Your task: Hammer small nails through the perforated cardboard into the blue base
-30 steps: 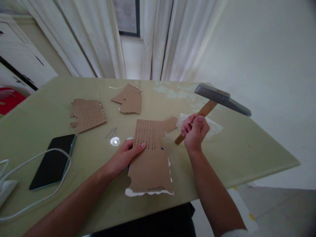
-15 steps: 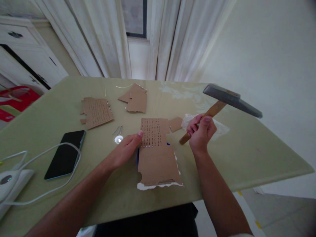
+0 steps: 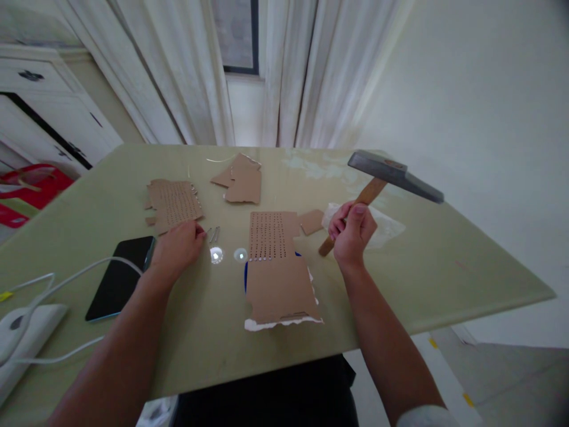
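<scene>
Two or three thin nails [image 3: 214, 233] lie loose on the green table [image 3: 444, 261], slim grey slivers too small to count surely, just left of the punched cardboard. Your left hand [image 3: 178, 246] rests palm down beside them, its fingertips [image 3: 201, 233] drawn together and right at the nails; whether they pinch one you cannot tell. Your right hand [image 3: 353, 232] is wrapped tight around the wooden handle of a hammer [image 3: 393, 175], whose dark steel head is raised above the table's right side. Between your hands lies the cardboard strip [image 3: 278, 270], brown, torn at its white lower edge, its upper half dotted with rows of small holes. Two small bright round spots [image 3: 216, 255] sit just below the nails. Further out: another punched cardboard piece [image 3: 173, 203], plain cardboard scraps [image 3: 242, 181], a crumpled clear plastic wrap [image 3: 386, 228] behind your right hand, a black phone [image 3: 120, 276] and a white cable [image 3: 66, 279] at the left.
</scene>
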Demonstrator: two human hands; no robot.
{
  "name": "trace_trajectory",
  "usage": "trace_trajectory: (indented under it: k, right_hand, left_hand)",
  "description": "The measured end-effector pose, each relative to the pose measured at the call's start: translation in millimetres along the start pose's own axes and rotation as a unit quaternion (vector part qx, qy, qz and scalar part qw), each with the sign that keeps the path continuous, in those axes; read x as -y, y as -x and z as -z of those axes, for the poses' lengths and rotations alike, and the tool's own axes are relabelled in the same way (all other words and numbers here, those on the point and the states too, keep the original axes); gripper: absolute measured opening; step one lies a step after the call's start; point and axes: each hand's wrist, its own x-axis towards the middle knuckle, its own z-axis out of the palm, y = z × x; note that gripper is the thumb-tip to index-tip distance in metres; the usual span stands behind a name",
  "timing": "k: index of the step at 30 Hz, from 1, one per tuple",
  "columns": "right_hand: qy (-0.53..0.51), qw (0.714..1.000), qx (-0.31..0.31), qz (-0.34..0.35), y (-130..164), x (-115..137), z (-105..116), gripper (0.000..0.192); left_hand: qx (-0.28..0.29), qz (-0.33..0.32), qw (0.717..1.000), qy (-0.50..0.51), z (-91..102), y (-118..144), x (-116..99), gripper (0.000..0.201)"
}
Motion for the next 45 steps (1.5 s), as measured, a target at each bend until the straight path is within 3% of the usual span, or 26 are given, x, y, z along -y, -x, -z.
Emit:
trace_trajectory:
  k: [5, 8, 10, 12, 16, 19, 24, 29, 45]
  right_hand:
    - [0.007, 1.0, -0.001, -0.003, -0.3, -0.3, -0.6, 0.063]
    - [0.003, 1.0, -0.002, -0.005, -0.6, 0.6, -1.0, 0.063]
    - [-0.008, 1.0, 0.0, -0.007, -0.7, 0.7, -0.8, 0.062]
    - [-0.017, 1.0, 0.003, -0.007, -0.7, 0.4, -0.4, 0.061]
    - [-0.024, 1.0, 0.004, -0.001, -0.4, -0.7, -0.2, 0.059]
    - [-0.017, 1.0, 0.008, -0.004, -0.2, -1.1, -0.1, 0.059]
    - [0.004, 1.0, 0.005, -0.009, -0.2, -0.2, -0.3, 0.062]
    - [-0.009, 1.0, 0.01, -0.015, -0.1, 1.2, -0.2, 0.061]
    - [-0.003, 1.0, 0.007, -0.013, 0.0, 2.3, -1.0, 0.061]
  left_hand:
    - [-0.044, -0.017, 0.999, 0.007, 1.0, 2.0, -10.1, 0.03]
    - [-0.106, -0.067, 0.98, 0.157, 5.5, 9.7, -31.4, 0.031]
    - [-0.143, -0.127, 0.917, 0.35, 8.1, 21.5, -53.2, 0.035]
    - [-0.133, -0.189, 0.855, 0.464, 9.9, 37.7, -76.1, 0.031]
    - [-0.047, -0.201, 0.799, 0.565, 11.1, 67.3, -106.1, 0.021]
    - [-0.01, -0.194, 0.803, 0.564, 11.4, 75.7, -110.5, 0.02]
    - [-0.031, -0.207, 0.836, 0.506, 10.8, 73.6, -106.3, 0.018]
    - [-0.034, -0.213, 0.848, 0.484, 11.9, 74.6, -107.1, 0.02]
    - [-0.052, -0.239, 0.857, 0.453, 13.3, 80.0, -106.6, 0.019]
